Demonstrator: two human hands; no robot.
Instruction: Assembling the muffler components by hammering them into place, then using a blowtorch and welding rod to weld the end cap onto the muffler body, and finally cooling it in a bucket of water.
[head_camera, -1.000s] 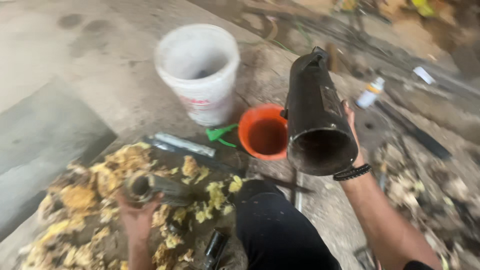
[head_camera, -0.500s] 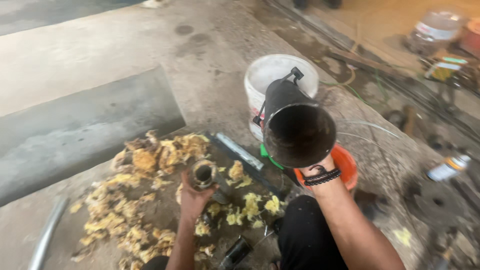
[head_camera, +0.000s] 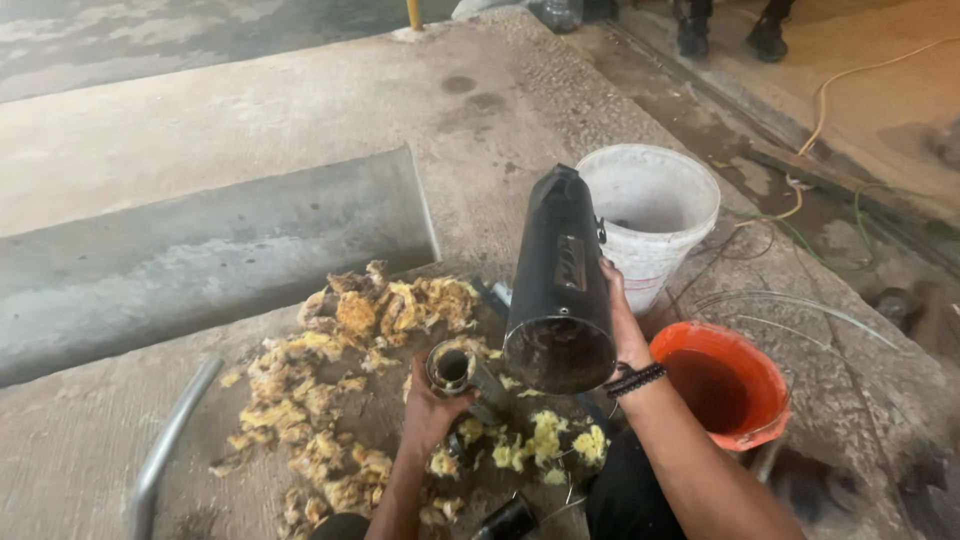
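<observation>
two hands: right hand grips black muffler beside bucket.

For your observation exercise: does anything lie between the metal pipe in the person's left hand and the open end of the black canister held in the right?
Nothing visible does. The metal pipe in the left hand sits just left of the black canister, held by the right hand, with only open air between.

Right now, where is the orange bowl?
In the head view, the orange bowl sits on the concrete ground at the right, just below the white bucket and beside the right hand holding the black muffler.
</observation>
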